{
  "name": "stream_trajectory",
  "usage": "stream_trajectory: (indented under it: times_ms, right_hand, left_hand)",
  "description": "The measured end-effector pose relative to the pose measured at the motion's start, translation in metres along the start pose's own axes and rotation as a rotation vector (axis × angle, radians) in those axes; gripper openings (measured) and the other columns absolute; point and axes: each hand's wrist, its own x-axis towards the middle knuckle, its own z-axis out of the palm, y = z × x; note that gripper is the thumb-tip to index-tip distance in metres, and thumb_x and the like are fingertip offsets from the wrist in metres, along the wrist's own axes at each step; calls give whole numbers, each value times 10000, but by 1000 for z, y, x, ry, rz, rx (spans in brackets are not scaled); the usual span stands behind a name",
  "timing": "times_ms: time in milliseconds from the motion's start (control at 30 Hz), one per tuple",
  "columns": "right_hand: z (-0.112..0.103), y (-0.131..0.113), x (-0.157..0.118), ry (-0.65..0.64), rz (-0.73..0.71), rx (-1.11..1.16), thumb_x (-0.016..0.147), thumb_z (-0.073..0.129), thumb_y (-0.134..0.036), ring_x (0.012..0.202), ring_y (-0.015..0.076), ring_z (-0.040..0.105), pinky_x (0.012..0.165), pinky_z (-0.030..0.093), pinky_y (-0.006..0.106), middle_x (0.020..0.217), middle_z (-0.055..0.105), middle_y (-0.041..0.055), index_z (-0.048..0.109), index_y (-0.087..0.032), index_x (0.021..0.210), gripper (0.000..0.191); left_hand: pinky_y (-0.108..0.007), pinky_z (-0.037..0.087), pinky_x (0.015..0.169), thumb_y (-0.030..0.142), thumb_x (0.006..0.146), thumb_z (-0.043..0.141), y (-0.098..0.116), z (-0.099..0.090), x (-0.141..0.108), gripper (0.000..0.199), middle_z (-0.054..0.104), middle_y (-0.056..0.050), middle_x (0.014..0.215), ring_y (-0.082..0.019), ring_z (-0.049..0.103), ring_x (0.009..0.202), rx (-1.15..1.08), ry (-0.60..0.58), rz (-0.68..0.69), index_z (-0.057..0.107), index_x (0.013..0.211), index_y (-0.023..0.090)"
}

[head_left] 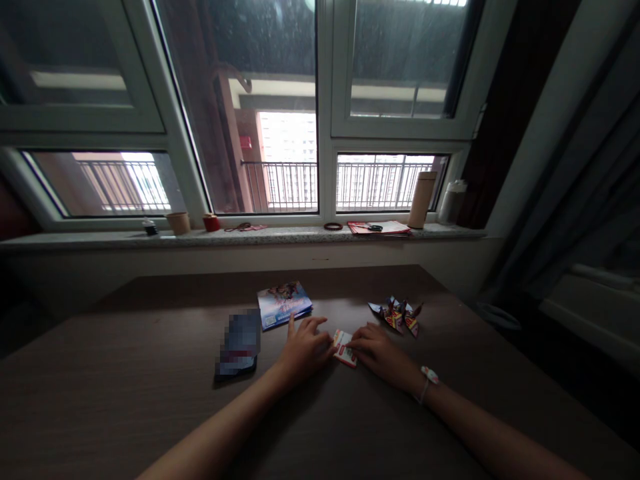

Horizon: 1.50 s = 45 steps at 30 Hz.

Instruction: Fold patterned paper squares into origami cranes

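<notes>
Between my hands a small folded paper (344, 357), white with red and yellow print, lies on the brown table (165, 407). My left hand (306, 347) has its thumb and a fingertip at the paper's left edge, while its outer fingers are spread over the table. From the other side, my right hand (385, 357) presses its closed-together fingertips onto the paper's right part, hiding some of the print. A bracelet with a white charm (429, 375) circles my right wrist. Behind the left hand rests a stack of colourful printed sheets (284, 303).
Several folded paper pieces (399, 315) stand grouped behind my right hand. A dark, pixelated phone-like object (239, 343) lies to the left. Along the windowsill (290, 235) are a paper cup (179, 223), a red spool (211, 223), scissors (375, 228) on papers, and a tan bottle (423, 200).
</notes>
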Motion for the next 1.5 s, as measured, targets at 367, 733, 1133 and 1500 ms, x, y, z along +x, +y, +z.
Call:
stream_trajectory:
  times_ms: [367, 733, 1133, 1500]
  right_hand:
    - [6, -1, 2, 53, 126, -61, 893, 603, -234, 1072, 231, 536, 966, 443, 387, 1110, 603, 83, 676, -249, 1149, 267]
    - [11, 3, 1, 6, 128, -197, 928, 527, -265, 1235, 279, 442, 1048, 391, 481, 1301, 514, 100, 555, -367, 1324, 410]
    - [9, 1, 4, -33, 158, -229, 905, 552, -248, 1317, 292, 363, 1120, 265, 550, 1313, 513, 78, 548, -368, 1322, 433]
    - [1, 0, 2, 61, 112, -236, 889, 597, -304, 1167, 256, 476, 1023, 385, 428, 1077, 577, 69, 701, -261, 1011, 166]
  left_hand:
    - [-739, 99, 1084, 384, 856, 646, 9, 1, 2, 334, 510, -91, 1407, -322, 438, 1313, -3, -87, -48, 636, 1186, 332]
    - [-762, 19, 1058, 474, 883, 581, 5, 3, -1, 388, 394, -73, 1507, -366, 348, 1367, 48, -102, -67, 589, 1268, 429]
    - [-770, -26, 1042, 552, 880, 540, 4, 2, -1, 391, 374, -57, 1522, -395, 305, 1385, 106, -91, -85, 588, 1257, 457]
    - [-764, -29, 1044, 577, 867, 541, 1, 4, -3, 380, 394, -38, 1510, -396, 325, 1372, 105, -63, -88, 591, 1236, 500]
